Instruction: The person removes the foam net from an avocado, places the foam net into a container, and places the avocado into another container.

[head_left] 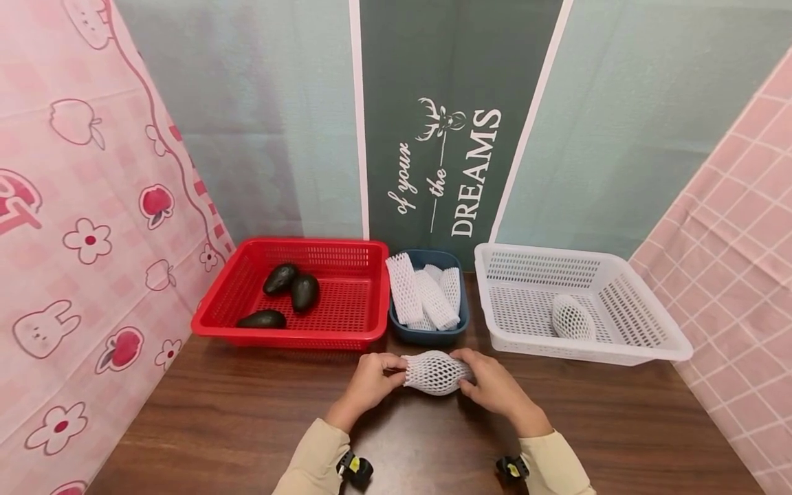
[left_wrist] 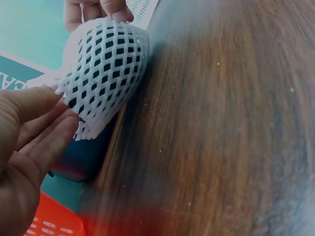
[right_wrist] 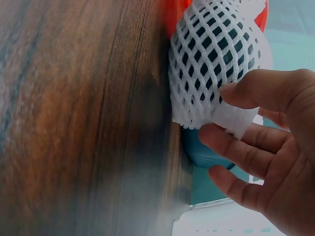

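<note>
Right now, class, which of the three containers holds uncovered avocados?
The red basket, leftmost; the white basket holds a netted fruit, the blue bin net sleeves.

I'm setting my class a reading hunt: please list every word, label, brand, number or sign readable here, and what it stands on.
"of your": white script on the dark green cloth panel
"the": white script, same panel
"DREAMS": white capitals, same panel; cut off in the left wrist view
Too small to read: any marking on the black, yellow-patched left wrist device and right wrist device.
No numbers or brands readable.

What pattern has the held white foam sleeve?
Diamond mesh sleeve, clearest in the left wrist view.
</note>
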A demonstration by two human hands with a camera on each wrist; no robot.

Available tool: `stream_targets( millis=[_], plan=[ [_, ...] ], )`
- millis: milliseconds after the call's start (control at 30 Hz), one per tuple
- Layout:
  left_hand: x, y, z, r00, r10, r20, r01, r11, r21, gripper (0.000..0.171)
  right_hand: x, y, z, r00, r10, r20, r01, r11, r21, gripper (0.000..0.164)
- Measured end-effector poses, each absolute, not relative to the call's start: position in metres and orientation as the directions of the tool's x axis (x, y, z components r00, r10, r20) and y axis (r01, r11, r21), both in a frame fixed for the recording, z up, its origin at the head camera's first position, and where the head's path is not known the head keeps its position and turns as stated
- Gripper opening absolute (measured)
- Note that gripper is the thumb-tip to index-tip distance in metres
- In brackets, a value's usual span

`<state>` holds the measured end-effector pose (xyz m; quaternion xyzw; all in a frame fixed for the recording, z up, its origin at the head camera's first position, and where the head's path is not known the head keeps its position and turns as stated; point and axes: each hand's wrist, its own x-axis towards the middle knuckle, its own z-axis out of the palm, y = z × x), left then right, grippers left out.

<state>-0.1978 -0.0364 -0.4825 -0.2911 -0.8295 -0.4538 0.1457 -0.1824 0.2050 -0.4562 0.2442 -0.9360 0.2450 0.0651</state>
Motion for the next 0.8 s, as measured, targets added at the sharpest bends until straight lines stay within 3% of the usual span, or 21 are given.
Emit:
stream_targets(
  millis=[267, 533, 800],
  plan=[
    [-0.1983, -0.0341, -0.4860, -0.837, 0.321, 0.444, 0.544, 0.388, 0.744, 0.017, -0.1836, 0.2041, -0.4571, -0.867, -0.418, 0.273, -0.498, 0.754, -0.428, 0.039],
    [-0.1987, -0.0287, -0.4898, -0.846, 0.332, 0.417, 0.516, 0.315, 0.796, 0.022, -0.1847, 0.2028, -0.4582, -0.858, -0.416, 0.301, -0.510, 0.758, -0.407, 0.038],
    [-0.1992, -0.0266, -0.4887, -0.843, 0.369, 0.392, 0.512, 0.327, 0.794, 0.023, -0.1855, 0.2035, -0.4586, -0.872, -0.393, 0.293, -0.484, 0.780, -0.395, 0.036]
  ],
)
